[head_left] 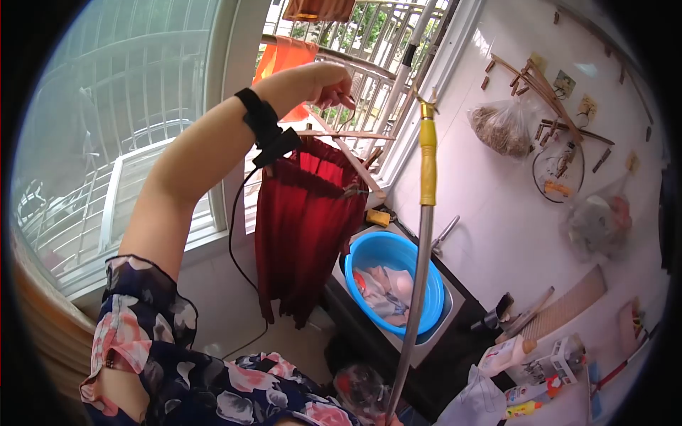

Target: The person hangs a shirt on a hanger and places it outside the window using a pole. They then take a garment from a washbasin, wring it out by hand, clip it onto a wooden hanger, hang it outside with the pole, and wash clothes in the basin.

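Observation:
My left hand (332, 86) is raised by the open window, its fingers closed around the hook of a crossed-bar clothes hanger (348, 135). Clipped along the hanger's bars, a dark red pleated skirt (309, 220) hangs down. At the bottom edge only a sliver of my right hand (392, 421) shows, gripping the lower end of a clothes pole (418, 284). The pole stands nearly upright, with a yellow sleeve and a forked metal tip close to the window frame. Skirt and pole tip are apart.
A blue basin (394, 245) with wet-looking cloth sits in the sink (444, 312) below, beside a faucet (446, 234). Plastic bags (501, 131) hang on the right wall. A washboard (568, 305) and bottles stand at right. Metal bars (362, 53) and orange cloth (284, 60) are outside the window.

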A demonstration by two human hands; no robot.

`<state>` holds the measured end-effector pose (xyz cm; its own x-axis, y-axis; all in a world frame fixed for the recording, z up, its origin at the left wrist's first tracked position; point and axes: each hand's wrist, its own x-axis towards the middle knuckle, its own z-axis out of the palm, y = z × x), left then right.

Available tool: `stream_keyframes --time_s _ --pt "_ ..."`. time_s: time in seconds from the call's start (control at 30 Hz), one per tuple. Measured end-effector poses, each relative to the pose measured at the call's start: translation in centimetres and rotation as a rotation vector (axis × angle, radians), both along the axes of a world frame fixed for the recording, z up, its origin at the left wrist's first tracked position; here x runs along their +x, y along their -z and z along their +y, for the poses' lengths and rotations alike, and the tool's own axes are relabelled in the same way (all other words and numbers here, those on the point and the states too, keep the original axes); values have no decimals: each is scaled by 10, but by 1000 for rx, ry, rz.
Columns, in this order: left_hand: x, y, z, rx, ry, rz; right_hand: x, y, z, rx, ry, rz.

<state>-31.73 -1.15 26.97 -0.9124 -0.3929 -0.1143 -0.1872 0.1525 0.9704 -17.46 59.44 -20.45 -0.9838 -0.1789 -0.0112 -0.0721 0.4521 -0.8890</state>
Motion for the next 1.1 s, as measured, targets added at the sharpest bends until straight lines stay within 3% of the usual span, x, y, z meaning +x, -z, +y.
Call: stream_keyframes --time_s 0.03,0.13,0.27,0.37,0.53,0.8,0.93,1.0,1.07,1.1 --pt "1 0 -1 1 4 10 0 14 13 118 -38 11" --pt "1 -2 -7 -62 19 48 5 28 26 149 -171 163" --pt "7 5 -5 -237 -20 131 8 15 23 28 -215 197" --pt "19 7 7 -332 -60 166 -12 53 34 147 -209 356" --pt "20 13 6 -454 -110 231 -6 -2 28 95 -284 157" --pt "24 13 14 -462 -146 262 -23 10 27 129 -335 212" --pt "22 11 15 -508 -162 262 -27 14 17 106 -292 76" --pt "17 9 16 -639 -178 238 -41 34 10 53 -296 84" --pt "16 2 -6 -1610 102 304 -45 27 -4 -9 -303 25" --pt "19 -3 7 -1124 -47 399 -42 14 -15 -28 -285 -32"
